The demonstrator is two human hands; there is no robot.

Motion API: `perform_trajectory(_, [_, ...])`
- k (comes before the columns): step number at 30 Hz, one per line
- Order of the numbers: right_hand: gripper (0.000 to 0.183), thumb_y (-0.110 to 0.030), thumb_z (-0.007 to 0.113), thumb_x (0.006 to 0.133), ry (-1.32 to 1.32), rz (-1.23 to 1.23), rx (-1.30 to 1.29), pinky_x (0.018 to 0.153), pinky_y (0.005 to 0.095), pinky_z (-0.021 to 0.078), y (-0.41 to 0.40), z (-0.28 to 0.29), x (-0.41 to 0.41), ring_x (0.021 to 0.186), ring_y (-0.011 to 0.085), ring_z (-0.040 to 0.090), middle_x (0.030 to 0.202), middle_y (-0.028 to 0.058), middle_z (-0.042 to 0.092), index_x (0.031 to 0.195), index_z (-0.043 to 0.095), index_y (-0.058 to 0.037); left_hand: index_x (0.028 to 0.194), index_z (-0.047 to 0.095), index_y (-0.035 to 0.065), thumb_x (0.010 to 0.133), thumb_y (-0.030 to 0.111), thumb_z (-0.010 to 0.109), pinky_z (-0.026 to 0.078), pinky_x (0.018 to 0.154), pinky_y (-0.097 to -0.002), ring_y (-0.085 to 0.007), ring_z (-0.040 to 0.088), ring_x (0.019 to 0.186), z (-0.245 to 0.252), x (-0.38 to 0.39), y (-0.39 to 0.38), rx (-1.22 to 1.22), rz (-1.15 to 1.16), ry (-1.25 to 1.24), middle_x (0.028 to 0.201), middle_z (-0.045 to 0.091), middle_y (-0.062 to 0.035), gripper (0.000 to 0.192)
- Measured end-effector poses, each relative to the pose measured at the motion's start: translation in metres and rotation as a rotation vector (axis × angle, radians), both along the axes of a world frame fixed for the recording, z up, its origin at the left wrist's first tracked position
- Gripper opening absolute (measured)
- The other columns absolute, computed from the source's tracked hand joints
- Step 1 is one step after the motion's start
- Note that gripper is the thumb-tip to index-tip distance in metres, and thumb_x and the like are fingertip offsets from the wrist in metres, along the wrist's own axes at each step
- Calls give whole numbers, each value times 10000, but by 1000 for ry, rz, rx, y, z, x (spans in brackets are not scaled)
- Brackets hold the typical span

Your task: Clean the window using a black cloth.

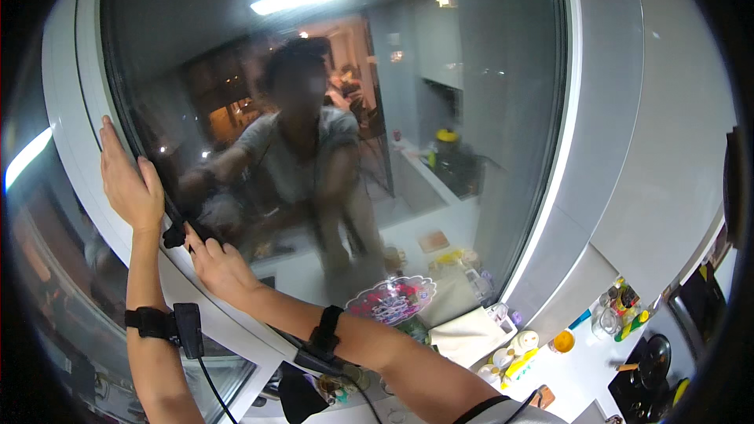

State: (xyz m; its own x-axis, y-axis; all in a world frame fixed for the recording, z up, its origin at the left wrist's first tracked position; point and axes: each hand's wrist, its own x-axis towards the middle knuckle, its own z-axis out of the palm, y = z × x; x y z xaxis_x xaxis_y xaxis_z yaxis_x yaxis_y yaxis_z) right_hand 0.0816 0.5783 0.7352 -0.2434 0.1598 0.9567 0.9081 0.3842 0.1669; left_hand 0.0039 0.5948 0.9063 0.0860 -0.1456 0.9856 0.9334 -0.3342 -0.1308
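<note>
My left hand (132,191) lies against the white window frame (91,70), fingers pointing up along it and thumb apart. Just below and to its right, my right hand (222,271) is at the lower part of the same frame. Its index finger reaches up to a small black bunched piece (175,234) at the edge of the glass; the other fingers are curled. Whether the right hand grips anything is hidden. The large window pane (283,129) beside both hands is dark and reflects a person and the room. Each forearm wears a black strap (150,324) with a cabled device (188,330).
Below the pane stand a scalloped clear plate (393,300) and a white basket (500,321) with a cream cloth (468,335). Several bottles and jars, including an orange-filled jar (562,341), crowd the white counter (580,377). A black pan (654,359) sits at the far right.
</note>
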Motion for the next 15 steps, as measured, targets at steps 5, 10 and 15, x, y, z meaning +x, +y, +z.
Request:
perform_trajectory(5, [425, -146, 529, 836, -216, -59, 101, 713, 288, 393, -13, 27, 45, 772, 164, 508, 1431, 144, 479, 1223, 608, 12, 1501, 259, 33, 775, 22, 478, 323, 1101, -428, -365, 418, 1329, 3, -11, -1, 55, 20, 38, 1502, 384, -145, 758])
perform_trajectory(10, [410, -164, 551, 835, -268, -126, 128, 656, 316, 410, -22, 79, 146, 692, 176, 536, 1382, 127, 521, 1218, 610, -28, 1489, 266, 6, 738, 4, 473, 313, 1113, -409, -358, 409, 1338, -2, -5, 3, 39, 14, 32, 1504, 382, -138, 779])
perform_trajectory(15, [366, -141, 574, 801, -183, -492, 173, 598, 352, 436, -74, 117, 298, 642, 176, 554, 1260, 90, 581, 1158, 616, -76, 1500, 255, 24, 738, -3, 463, 319, 1109, -408, -357, 414, 1335, 2, -15, -1, 27, 48, 17, 1509, 379, -127, 790])
